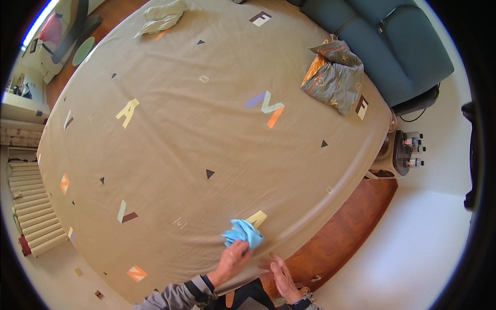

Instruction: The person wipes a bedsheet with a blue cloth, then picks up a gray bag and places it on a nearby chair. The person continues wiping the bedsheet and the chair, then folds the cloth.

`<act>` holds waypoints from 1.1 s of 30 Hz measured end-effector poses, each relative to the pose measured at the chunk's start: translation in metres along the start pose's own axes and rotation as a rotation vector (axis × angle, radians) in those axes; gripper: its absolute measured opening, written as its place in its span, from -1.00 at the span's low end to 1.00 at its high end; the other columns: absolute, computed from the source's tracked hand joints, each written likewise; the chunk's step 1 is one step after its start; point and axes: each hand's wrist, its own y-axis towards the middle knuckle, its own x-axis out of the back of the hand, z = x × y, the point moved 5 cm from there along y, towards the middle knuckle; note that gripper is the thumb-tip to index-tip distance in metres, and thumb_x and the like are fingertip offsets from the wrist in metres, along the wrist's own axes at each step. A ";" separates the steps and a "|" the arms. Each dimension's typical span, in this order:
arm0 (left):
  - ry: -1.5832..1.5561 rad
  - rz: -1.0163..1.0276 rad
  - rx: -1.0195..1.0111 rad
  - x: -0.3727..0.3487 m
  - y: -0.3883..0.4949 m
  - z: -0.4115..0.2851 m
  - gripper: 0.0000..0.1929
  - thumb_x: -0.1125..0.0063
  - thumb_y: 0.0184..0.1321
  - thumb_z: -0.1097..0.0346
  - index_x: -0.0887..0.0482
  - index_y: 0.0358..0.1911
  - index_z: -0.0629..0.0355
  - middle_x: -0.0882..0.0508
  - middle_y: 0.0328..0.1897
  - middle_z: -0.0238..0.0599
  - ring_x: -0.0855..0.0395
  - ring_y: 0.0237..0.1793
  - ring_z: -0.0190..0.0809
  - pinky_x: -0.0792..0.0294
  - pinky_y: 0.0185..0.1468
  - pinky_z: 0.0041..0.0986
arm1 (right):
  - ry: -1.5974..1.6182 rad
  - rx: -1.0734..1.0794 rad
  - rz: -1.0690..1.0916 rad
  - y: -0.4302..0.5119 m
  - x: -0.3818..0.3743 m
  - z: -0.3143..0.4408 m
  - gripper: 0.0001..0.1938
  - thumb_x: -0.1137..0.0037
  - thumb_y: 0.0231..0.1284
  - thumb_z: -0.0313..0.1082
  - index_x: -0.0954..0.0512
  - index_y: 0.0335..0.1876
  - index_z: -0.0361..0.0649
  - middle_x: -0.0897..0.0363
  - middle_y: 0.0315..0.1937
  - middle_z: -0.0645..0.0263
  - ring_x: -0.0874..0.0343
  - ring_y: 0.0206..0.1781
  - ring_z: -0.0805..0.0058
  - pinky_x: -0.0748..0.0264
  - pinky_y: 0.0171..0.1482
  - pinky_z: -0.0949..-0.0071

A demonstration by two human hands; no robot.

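Observation:
Bunched in my left hand [231,260] is a crumpled light blue cloth [244,233]. The cloth is over a pale yellow printed letter near the front edge of a bed covered with a tan fitted sheet [174,147]. My fingers pinch its near side, though they are partly hidden from this angle. To the right, my right hand [284,277] hovers beside the bed's edge, its fingers apart and slightly blurred. I see nothing in it.
A folded grey patterned fabric [337,75] lies at the bed's far right, by a blue padded chair [379,50]. Another pale cloth [161,17] rests at the far end. Several bottles [414,149] top a bedside cabinet [399,155]. At left stands a radiator [40,209].

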 end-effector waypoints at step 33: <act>0.550 -1.303 0.460 0.309 0.024 0.196 -0.37 0.06 0.33 0.29 -0.28 0.50 0.23 -0.26 0.63 0.02 -0.17 0.59 0.11 0.02 0.58 -0.05 | -1.578 1.767 0.150 0.280 -0.450 0.289 -0.79 -0.15 0.14 -0.45 -0.63 -0.10 -0.05 -0.59 0.11 0.17 -0.59 -0.01 0.18 -0.55 -0.02 0.17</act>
